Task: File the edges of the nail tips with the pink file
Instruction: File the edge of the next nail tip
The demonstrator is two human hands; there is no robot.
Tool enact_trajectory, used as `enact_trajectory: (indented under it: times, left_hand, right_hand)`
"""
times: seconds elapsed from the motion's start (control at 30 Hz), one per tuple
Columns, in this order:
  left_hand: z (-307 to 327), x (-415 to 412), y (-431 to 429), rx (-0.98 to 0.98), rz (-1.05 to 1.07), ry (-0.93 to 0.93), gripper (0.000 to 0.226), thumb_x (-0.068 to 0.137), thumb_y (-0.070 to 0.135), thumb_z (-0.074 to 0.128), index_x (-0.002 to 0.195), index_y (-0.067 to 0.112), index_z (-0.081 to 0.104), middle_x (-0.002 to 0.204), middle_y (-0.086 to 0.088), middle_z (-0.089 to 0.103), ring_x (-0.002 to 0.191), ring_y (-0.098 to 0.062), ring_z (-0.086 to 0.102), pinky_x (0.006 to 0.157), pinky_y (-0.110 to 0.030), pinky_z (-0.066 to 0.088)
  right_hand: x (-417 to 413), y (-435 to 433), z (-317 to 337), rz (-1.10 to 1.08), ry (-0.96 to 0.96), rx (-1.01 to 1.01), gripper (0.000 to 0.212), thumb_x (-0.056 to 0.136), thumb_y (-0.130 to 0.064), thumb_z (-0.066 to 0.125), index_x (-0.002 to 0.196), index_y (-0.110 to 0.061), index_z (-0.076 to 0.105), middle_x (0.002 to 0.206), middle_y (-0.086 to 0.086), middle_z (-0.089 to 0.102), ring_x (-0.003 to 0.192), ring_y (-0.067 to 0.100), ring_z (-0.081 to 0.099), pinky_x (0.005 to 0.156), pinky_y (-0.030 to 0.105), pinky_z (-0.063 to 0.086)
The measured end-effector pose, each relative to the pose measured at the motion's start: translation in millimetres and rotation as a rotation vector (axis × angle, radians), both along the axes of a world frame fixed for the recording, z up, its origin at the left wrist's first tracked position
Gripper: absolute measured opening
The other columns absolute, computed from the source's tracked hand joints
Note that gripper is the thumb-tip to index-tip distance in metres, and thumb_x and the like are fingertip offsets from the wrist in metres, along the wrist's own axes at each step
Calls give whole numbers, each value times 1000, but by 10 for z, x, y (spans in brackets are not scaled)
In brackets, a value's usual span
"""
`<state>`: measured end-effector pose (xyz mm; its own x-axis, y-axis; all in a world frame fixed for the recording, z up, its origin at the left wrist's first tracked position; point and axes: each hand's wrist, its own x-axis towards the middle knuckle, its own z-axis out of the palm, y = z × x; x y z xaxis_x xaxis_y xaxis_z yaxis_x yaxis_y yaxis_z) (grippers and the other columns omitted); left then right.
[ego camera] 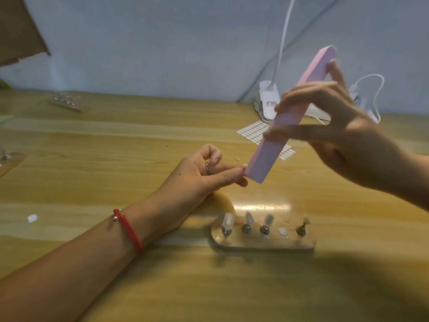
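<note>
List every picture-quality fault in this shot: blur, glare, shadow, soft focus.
Head view: the right hand and pink file are motion-blurred; the left hand, pinching a nail tip, is sharper; a bright glare patch lies on the table behind the clear stand; heavy shadow darkens the lower right corner.

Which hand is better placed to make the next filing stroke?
Probably the right hand: it grips the pink file, whose lower end meets the nail tip that the left hand pinches.
</note>
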<state>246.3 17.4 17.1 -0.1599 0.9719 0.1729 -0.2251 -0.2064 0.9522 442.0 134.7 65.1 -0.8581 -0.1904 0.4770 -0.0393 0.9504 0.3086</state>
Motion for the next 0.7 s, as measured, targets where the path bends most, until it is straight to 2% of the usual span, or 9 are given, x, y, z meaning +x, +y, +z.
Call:
enact_trajectory:
  times: [0.07,0.17,0.27,0.37,0.43,0.5,0.57,0.63,0.7]
  left_hand:
    - [5,15,-5,7,-1,23,37,79,4,62,81,17,27,66,1,70,62,-2,63,60,-8,45]
    - [19,42,-8,18,-19,40,37,82,0,58,80,16,26,55,8,64,58,2,60,59,-8,43]
    - [27,35,-19,-4,28,60,37,77,6,63,80,16,27,72,-10,72,78,-16,68,69,-14,48]
    - [30,51,-22,-7,16,55,37,80,4,61,80,17,27,65,0,68,82,-20,67,68,-21,44]
    - [26,44,-14,-5,45,34,38,77,6,64,80,17,27,76,-12,72,94,-33,68,76,-22,48]
    - [30,47,-16,-13,61,55,40,73,10,66,80,17,27,86,-26,71,95,-33,68,81,-24,50]
    - [24,56,-7,-31,44,54,39,73,11,67,80,18,28,89,-33,67,100,-34,60,82,-34,42]
    - [12,41,-2,-17,37,41,39,74,12,66,80,19,28,78,-14,71,103,-33,60,81,-31,43]
    - [21,28,-9,-18,40,62,39,75,14,65,80,19,27,82,-12,74,98,-25,68,80,-23,47]
  right_hand:
    - [-211,108,226,-125,34,11,36,93,-1,49,117,-23,63,117,20,62,123,27,45,112,70,18]
    - [-150,233,166,-5,-29,2,37,90,-1,53,116,-24,67,120,17,62,124,27,46,113,69,17]
    - [-233,270,334,-33,-34,-63,38,92,1,50,119,-23,60,119,19,61,122,28,47,114,68,16]
    - [-275,221,270,30,-101,-22,34,92,-5,50,115,-23,68,120,16,62,122,28,49,114,67,17]
    - [-290,252,332,5,-55,-52,35,94,-3,47,118,-23,63,119,19,62,121,30,50,115,67,16]
    - [-304,263,399,-25,-41,-72,36,94,-2,45,119,-24,59,119,20,61,122,32,49,115,67,16]
    - [-316,220,335,14,-101,-6,35,93,-5,48,117,-23,65,121,18,62,123,30,48,114,67,18]
    - [-346,224,332,39,-115,55,33,93,-5,50,116,-22,66,120,17,62,123,28,47,114,66,17]
    - [-361,274,423,10,-47,-5,28,99,-9,45,118,-23,61,120,19,62,122,28,46,116,65,14]
